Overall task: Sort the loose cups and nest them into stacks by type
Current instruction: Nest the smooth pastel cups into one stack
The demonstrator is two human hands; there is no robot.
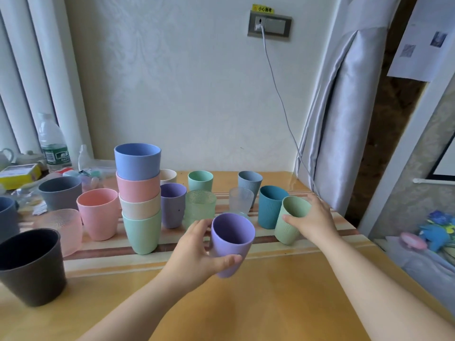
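My left hand grips a lilac cup, lifted a little and tilted toward me. My right hand wraps a pale green ribbed cup that leans left on the table. A nested stack of blue, pink, cream and mint cups stands left of centre. Behind my hands stand a purple cup, a green textured glass, a clear glass, a teal ribbed cup, a mint cup and a grey-blue ribbed cup.
At the left stand a pink cup, a pink textured glass, a grey cup and a black cup. A water bottle and clutter sit at the back left. The table edge runs along the right, by a curtain.
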